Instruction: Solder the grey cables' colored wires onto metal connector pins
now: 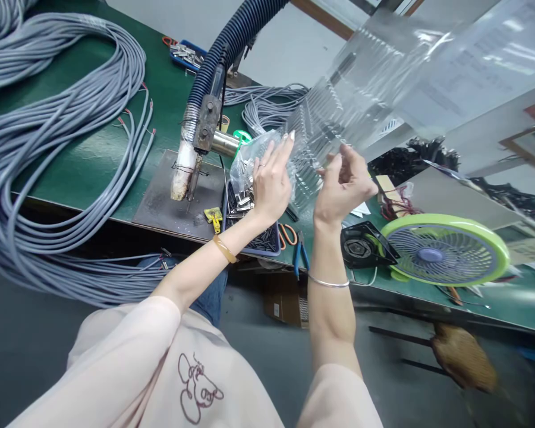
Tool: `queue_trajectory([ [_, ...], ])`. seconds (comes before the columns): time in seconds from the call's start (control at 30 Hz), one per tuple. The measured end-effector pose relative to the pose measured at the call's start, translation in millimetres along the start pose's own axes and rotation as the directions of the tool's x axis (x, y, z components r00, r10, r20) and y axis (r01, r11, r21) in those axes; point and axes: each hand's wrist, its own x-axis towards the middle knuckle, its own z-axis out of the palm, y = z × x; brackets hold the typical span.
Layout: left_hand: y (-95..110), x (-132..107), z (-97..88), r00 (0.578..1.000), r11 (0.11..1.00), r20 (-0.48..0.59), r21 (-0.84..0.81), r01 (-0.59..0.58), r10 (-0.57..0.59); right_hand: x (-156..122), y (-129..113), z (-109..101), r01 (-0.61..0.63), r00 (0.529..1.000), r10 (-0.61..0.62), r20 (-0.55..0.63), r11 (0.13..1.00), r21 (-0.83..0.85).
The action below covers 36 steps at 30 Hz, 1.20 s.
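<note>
My left hand (pixel 271 184) is stretched out, fingers extended, over a clear plastic bag (pixel 261 148) and small metal connectors (pixel 241 202). Its fingertips reach the edge of a clear ribbed plastic tray (pixel 321 119), which stands tilted and partly blurred. At the tray's lower right edge, my right hand (pixel 345 184) is closed with curled fingers, and the tray's edge appears to be between them. The connectors lie in a dark bin (pixel 267 241) under my left forearm, which hides part of it.
A soldering-type tool on a ribbed hose (pixel 218 65) stands left above a dark plate (pixel 160 196). Grey cable coils (pixel 71 107) cover the left. Orange-handled scissors (pixel 288 236), blue-handled pliers (pixel 301 255), a black fan (pixel 363 245) and a green fan (pixel 446 249) lie along the bench edge.
</note>
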Motion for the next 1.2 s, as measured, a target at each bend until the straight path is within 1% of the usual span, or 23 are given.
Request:
queue_trajectory([
  [0.1, 2.8, -3.1, 0.5, 0.999, 0.999, -0.008, -0.016, -0.039, 0.039, 0.1, -4.7, -3.2, -0.022, 0.999, 0.024, -0.03, 0.998, 0.064],
  [0.23, 4.2, -9.6, 0.5, 0.999, 0.999, -0.002, -0.008, -0.053, 0.053, -4.5, -0.3, -6.0, -0.05, 0.996, 0.06, -0.063, 0.988, 0.148],
  [0.37, 7.4, -19.5, -0.8, 0.997, 0.996, -0.055, -0.07, -0.064, 0.06, -13.8, 1.5, -7.1, -0.073, 0.993, 0.087, -0.075, 0.983, 0.169],
  [0.47, 9.2, -25.0, -2.8, 0.996, 0.995, -0.052, -0.064, -0.072, 0.069, -20.3, -0.7, -7.5, -0.081, 0.993, 0.096, -0.073, 0.979, 0.186],
  [0.57, 7.4, -25.1, -5.2, 0.998, 0.998, -0.028, -0.039, -0.057, 0.055, -21.9, -1.5, -9.0, -0.096, 0.993, 0.106, -0.051, 0.982, 0.161],
  [0.63, 5.0, -22.2, -6.1, 0.999, 0.998, -0.033, -0.048, -0.041, 0.04, -20.5, -0.7, -10.6, -0.086, 0.992, 0.098, -0.079, 0.986, 0.141],
  [0.7, 2.7, -18.4, -6.4, 0.999, 0.998, -0.04, -0.056, -0.039, 0.037, -18.4, 0.6, -12.6, -0.064, 0.991, 0.078, -0.108, 0.99, 0.125],
  [0.77, 0.6, -15.0, -6.4, 0.999, 0.998, -0.021, -0.039, -0.043, 0.042, -16.5, 2.0, -14.8, -0.043, 0.992, 0.055, -0.117, 0.994, 0.098],
  [0.87, -3.5, -12.7, -6.0, 0.999, 0.999, 0.005, -0.004, -0.054, 0.054, -13.7, 4.6, -17.8, -0.017, 0.991, 0.019, -0.13, 1.0, 0.017],
  [1.0, -7.9, -12.8, -4.6, 0.999, 0.999, -0.008, 0.005, -0.052, 0.052, -10.3, 6.3, -18.5, 0.025, 0.989, -0.028, -0.143, 0.999, -0.022],
  [1.1, -1.4, -13.9, -4.5, 0.999, 0.999, -0.027, -0.014, -0.044, 0.044, -9.6, 0.4, -17.0, 0.042, 0.984, -0.044, -0.171, 0.999, -0.016],
  [1.17, 10.7, -16.6, -6.2, 0.995, 0.995, -0.043, -0.038, -0.091, 0.089, -10.7, -7.7, -18.9, 0.05, 0.98, -0.048, -0.195, 0.999, 0.005],
  [1.2, 19.0, -18.8, -7.9, 0.989, 0.989, -0.043, -0.043, -0.14, 0.138, -12.0, -12.3, -21.7, 0.054, 0.975, -0.048, -0.216, 0.998, 0.021],
])
